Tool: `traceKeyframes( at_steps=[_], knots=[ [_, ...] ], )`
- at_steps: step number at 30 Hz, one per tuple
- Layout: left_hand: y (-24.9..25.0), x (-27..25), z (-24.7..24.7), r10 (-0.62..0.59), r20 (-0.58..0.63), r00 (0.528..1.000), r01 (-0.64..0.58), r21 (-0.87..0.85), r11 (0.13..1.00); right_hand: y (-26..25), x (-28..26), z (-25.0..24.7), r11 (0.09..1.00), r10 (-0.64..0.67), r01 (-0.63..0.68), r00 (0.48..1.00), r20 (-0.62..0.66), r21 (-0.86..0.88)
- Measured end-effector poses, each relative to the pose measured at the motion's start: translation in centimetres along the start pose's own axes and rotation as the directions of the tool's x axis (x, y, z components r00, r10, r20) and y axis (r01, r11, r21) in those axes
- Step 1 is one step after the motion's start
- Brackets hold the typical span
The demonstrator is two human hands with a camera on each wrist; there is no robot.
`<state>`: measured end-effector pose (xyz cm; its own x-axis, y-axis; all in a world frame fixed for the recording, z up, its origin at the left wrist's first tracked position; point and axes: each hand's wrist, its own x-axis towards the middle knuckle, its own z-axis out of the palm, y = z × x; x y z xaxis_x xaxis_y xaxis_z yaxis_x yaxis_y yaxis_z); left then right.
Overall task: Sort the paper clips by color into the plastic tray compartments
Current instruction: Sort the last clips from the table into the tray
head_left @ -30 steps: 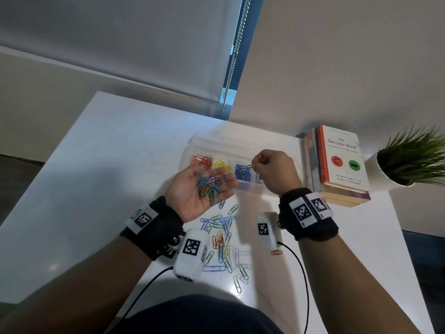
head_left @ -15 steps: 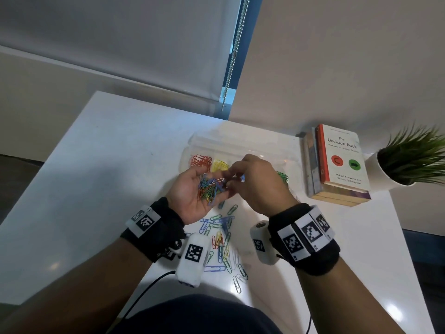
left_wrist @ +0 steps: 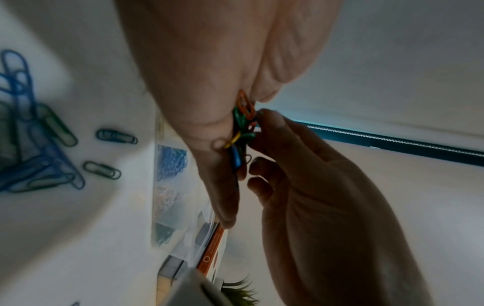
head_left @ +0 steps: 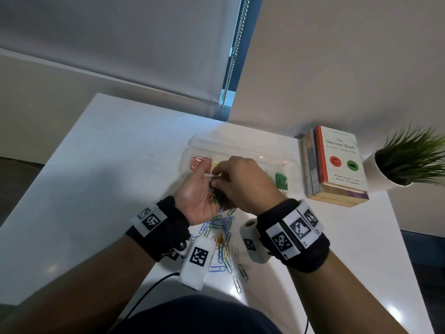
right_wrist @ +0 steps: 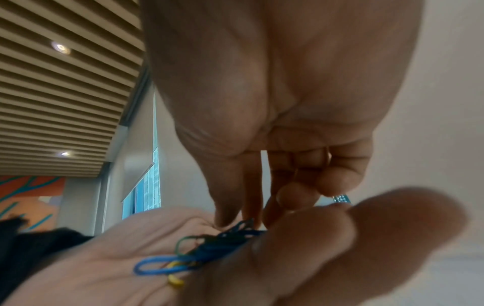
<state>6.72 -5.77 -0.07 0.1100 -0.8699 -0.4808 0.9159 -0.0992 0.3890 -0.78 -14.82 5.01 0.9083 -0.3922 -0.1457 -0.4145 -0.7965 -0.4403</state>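
My left hand (head_left: 195,196) lies palm up in front of the tray and carries a small pile of mixed paper clips (head_left: 216,197). My right hand (head_left: 240,182) is laid over that palm, its thumb and forefinger pinching a dark blue clip (right_wrist: 245,224) at the top of the pile. The clear plastic tray (head_left: 240,143) stands behind the hands, with red clips (head_left: 198,162) at its left end, yellow clips (head_left: 216,163) beside them and green clips (head_left: 281,180) at its right end. Blue clips (left_wrist: 171,159) fill a middle compartment, hidden in the head view by my right hand.
Several loose clips (head_left: 221,233) of mixed colours lie on the white table (head_left: 108,177) between my wrists. A stack of books (head_left: 337,165) sits right of the tray, with a potted plant (head_left: 409,160) beyond it. A wall rises just behind the table.
My right hand left the tray's blue compartment, swung left and down onto my left palm, and its fingers have closed into the pile. The left hand stayed in place.
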Motion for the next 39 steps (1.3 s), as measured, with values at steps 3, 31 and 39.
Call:
traceKeyframes(
  at_steps=[3, 31, 39],
  knots=[
    [-0.2, 0.2, -0.1, -0.018, 0.001, 1.0, 0.018, 0.02, 1.0, 0.1, 0.1, 0.0, 0.996, 0.027, -0.029, 0.999, 0.027, 0.087],
    [0.3, 0.5, -0.8, -0.026, -0.021, 0.999, 0.025, -0.041, 0.999, 8.0, 1.0, -1.0, 0.873, 0.398, -0.293, 0.891, -0.22, 0.391],
    [0.5, 0.4, -0.4, -0.041, -0.004, 0.999, 0.041, 0.038, 0.998, 4.9, 0.4, -0.8, 0.963, 0.166, -0.125, 0.973, -0.159, 0.237]
  ],
)
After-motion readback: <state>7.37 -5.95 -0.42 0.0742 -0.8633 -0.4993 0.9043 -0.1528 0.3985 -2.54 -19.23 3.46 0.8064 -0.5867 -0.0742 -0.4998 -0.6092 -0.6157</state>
